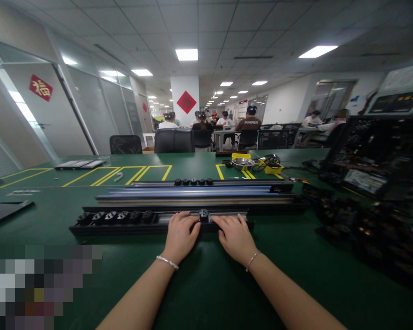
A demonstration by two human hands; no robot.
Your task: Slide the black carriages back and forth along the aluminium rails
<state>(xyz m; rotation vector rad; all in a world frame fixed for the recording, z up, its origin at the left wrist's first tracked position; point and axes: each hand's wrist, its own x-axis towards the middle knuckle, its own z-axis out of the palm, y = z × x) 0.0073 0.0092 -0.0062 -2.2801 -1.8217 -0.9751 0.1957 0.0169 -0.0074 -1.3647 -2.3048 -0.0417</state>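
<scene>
The left hand [181,236] and the right hand [234,236] lie palm down on a long black rail [158,224], fingers only slightly bent and closed around nothing. Between the two index fingers, just beside their tips, a small black block [203,214] sits on the rail. To the left of the left hand, a row of black parts [117,217] fills the same rail. Behind the hands lies a silver and blue rail [192,195] on the green table [206,284].

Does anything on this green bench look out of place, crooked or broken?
Nothing stands out. The left hand and right hand rest on the front rail, lying straight. One block sits alone between them, apart from the row at the rail's left end.
</scene>
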